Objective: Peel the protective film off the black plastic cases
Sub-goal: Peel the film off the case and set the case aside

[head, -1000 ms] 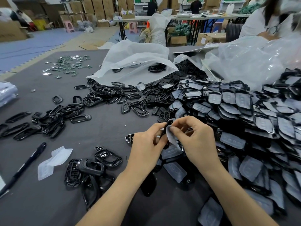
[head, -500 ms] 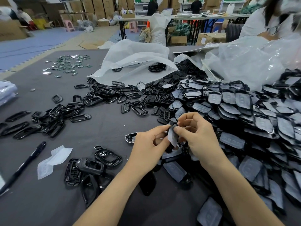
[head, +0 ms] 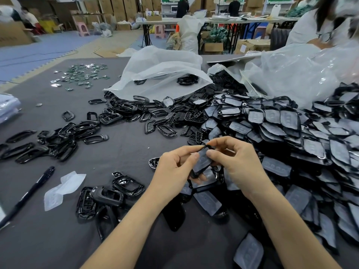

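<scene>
"Between the two hands, above the grey table (head: 126, 144), what is held?"

"One black case (head: 195, 174), tilted, its face under grey film (head: 203, 162). The left hand (head: 174, 167) grips the lower end, thumb curled onto the face. The right hand (head: 237, 164) pinches the upper end between thumb and forefinger."

"And around them?"

"A heap of filmed cases (head: 291, 133) lies just right of the right hand. One loose film (head: 64, 187) lies well left, near a pen (head: 29, 195)."

Glossy black plastic cases (head: 128, 184), matt film (head: 64, 188)
</scene>
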